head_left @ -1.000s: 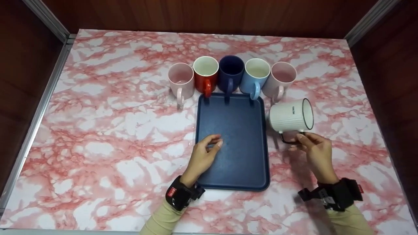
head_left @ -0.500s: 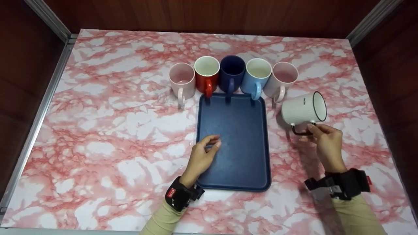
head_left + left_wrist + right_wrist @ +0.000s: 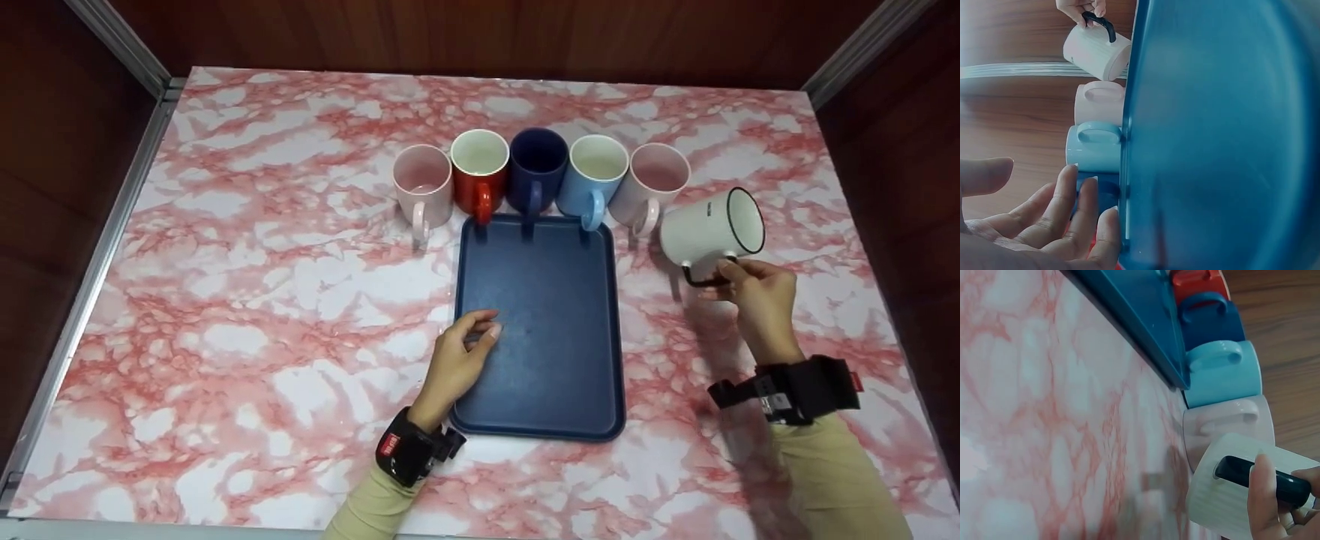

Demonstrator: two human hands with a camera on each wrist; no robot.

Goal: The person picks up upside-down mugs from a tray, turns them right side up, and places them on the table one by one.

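A white mug [image 3: 701, 234] with a black rim and black handle hangs tilted above the table, its mouth toward the right. My right hand [image 3: 765, 300] pinches its handle [image 3: 1241, 473] between thumb and fingers. In the right wrist view the mug partly covers the right-hand pink mug [image 3: 1224, 421]. Over the left part of a dark blue tray [image 3: 547, 337] hovers my left hand [image 3: 459, 360], fingers loosely bent and holding nothing. The left wrist view shows those fingers [image 3: 1075, 219] spread apart from the thumb.
Behind the tray stand mugs side by side: a pink mug [image 3: 422, 184], a red mug [image 3: 480, 172], a navy mug [image 3: 538, 169] and a light blue mug [image 3: 594, 176], handles facing me. Wooden panels [image 3: 480, 37] enclose the marbled table [image 3: 247, 285] at the back and sides.
My right hand has carried the white mug rightward and away from me, beside the right-hand pink mug. The left hand has stayed nearly still over the tray.
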